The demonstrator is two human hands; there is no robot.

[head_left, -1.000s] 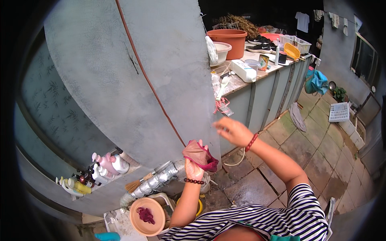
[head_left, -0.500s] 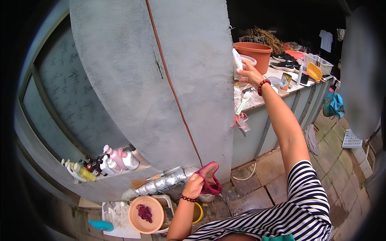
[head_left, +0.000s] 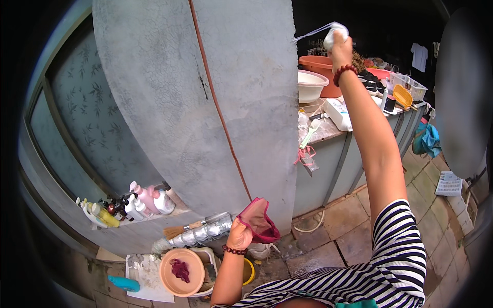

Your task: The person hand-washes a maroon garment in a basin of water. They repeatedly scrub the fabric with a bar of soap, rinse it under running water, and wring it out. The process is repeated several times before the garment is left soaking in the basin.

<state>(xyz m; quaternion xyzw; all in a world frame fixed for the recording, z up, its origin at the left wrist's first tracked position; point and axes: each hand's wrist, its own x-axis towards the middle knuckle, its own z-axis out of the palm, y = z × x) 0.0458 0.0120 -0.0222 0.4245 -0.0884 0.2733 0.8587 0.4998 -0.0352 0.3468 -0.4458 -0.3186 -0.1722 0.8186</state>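
While the left hand (head_left: 239, 236) grips a limp maroon fabric pouch (head_left: 261, 224), mouth gaping, before the cracked grey wall (head_left: 257, 102), the right hand (head_left: 340, 51) clutches a crumpled white plastic bag (head_left: 336, 34) stretched toward the wall's vertical edge, a dark opening (head_left: 385, 31) behind.

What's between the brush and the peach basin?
In the head view, the foil-wrapped pipe runs between the brush and the basin.

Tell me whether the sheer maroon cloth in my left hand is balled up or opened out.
Opened out: the sheer maroon cloth shows its paler middle and darker border beside your left hand.
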